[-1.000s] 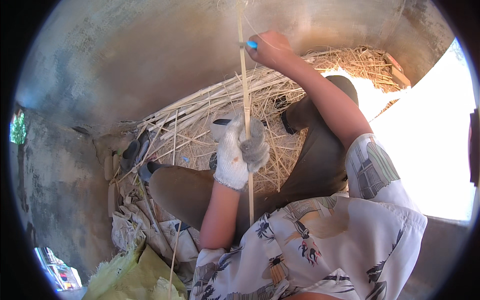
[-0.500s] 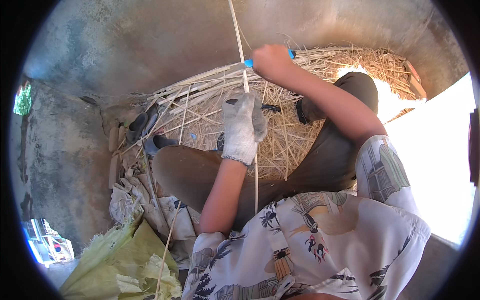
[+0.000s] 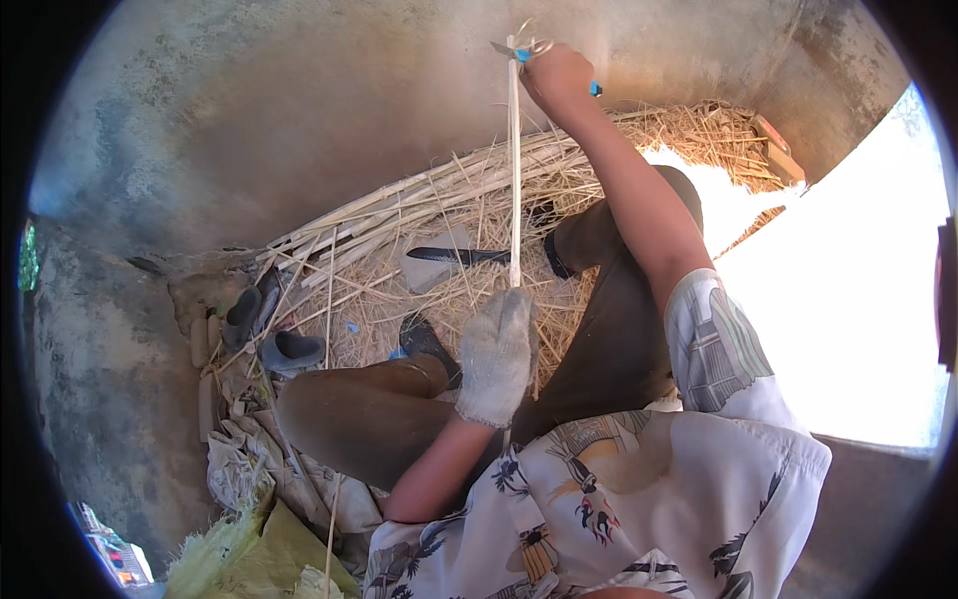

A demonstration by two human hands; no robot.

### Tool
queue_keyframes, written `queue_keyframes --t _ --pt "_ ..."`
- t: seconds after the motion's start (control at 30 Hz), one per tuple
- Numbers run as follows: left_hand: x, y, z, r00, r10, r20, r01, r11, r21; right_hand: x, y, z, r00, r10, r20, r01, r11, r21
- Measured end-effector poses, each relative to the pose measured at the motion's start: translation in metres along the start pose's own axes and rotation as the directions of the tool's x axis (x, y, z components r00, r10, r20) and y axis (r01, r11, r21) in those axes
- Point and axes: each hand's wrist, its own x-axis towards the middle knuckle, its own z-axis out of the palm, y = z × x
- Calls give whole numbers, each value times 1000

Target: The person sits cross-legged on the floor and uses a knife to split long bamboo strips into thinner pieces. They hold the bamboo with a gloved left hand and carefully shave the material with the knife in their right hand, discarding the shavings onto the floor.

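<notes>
My left hand [image 3: 496, 357], in a greyish-white work glove, is closed round the lower part of a long pale strip [image 3: 515, 180] that looks like split bamboo. The strip stands nearly straight away from my body. At its far end my bare right hand [image 3: 559, 78] grips a knife with a blue handle [image 3: 524, 56]. The short blade [image 3: 501, 48] lies across the strip's tip. Thin curled shavings [image 3: 540, 46] stick up by the blade.
Straw-like shavings [image 3: 559, 329] cover the floor between my bent legs. A large blade with a black handle [image 3: 469, 257] lies there. Long pale strips [image 3: 399, 200] are piled along the wall. Grey shoes [image 3: 291, 351] and a yellow-green sack [image 3: 289, 559] are at the left.
My right hand and the knife have moved away from me along the strip to its far end. My gloved left hand is nearer my body. Curled shavings now show at the blade.
</notes>
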Motion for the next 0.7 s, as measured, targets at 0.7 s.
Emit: queue_keyframes --t 0.7 --pt "68 -6 -52 838 538 -91 -339 643 687 -103 -95 -10 817 -507 275 440 856 271"
